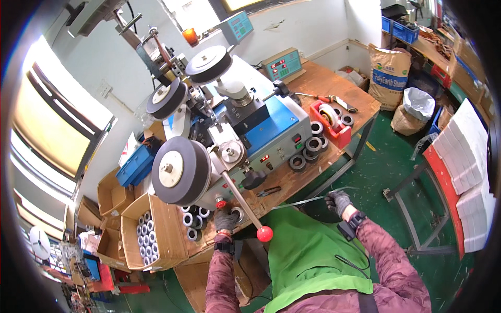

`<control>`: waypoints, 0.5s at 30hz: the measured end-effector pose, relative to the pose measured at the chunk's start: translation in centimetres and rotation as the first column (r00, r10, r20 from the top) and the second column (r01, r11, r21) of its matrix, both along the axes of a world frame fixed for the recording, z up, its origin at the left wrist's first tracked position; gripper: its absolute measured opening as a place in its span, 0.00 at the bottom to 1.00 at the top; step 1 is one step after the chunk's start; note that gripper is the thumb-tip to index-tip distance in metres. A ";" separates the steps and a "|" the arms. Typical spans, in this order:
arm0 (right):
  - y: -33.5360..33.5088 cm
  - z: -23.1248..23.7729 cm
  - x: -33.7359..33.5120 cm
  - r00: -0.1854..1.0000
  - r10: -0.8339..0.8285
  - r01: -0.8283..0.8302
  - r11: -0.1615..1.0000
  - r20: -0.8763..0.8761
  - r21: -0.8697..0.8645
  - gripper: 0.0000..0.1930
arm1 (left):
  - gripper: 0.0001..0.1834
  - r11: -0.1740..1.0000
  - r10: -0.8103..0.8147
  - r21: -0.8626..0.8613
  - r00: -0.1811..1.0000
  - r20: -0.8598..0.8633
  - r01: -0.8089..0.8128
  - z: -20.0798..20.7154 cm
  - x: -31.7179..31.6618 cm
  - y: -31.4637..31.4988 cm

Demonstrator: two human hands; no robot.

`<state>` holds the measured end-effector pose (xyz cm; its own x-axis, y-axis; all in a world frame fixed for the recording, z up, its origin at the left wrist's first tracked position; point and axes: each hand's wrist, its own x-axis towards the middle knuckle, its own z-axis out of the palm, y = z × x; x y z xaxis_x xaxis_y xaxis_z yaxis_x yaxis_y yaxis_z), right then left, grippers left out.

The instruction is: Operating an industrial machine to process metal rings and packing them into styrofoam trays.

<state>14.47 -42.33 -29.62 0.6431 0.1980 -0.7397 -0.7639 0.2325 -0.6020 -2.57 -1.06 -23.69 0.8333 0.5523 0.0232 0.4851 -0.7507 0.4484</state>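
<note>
My left hand (226,220), in a dark grey glove, is at the table's front edge, below a red button (221,204) on the machine. Its fingers close against a small grey ring (238,213). Out to the right, over the floor, my gloved right hand (339,202) grips a thin, pale strip (302,201). That strip stretches leftward across the front of my green apron (313,250) to the table edge; its far left end is hard to make out. A machine (276,138) with large dark wheels (194,169) stands before me, its red-knobbed lever (265,233) slanting down between my hands.
Several dark rings (297,163) lie by a red bin (342,136) on the wooden table (334,86). Pliers (269,191) rest in front of the machine. At left stands a cardboard box (175,245) of rings. A metal frame (417,208) and white stacks (472,156) are at right.
</note>
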 end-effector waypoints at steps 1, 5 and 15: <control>-0.3 0.8 0.8 0.992 0.128 -0.128 0.992 -0.014 0.020 0.09 | 0.21 1.000 0.004 0.029 0.999 0.040 -0.006 -0.2 -0.3 0.3; -2.3 8.6 5.8 0.373 0.926 -0.617 0.205 -0.053 -0.760 0.16 | 0.19 0.766 0.264 -0.612 0.964 0.019 -0.198 2.1 -1.0 -1.2; 7.3 13.9 12.6 0.446 0.821 0.124 0.338 0.357 -0.933 0.40 | 0.20 0.737 0.382 -0.653 0.905 0.187 -0.176 4.8 -4.5 -2.5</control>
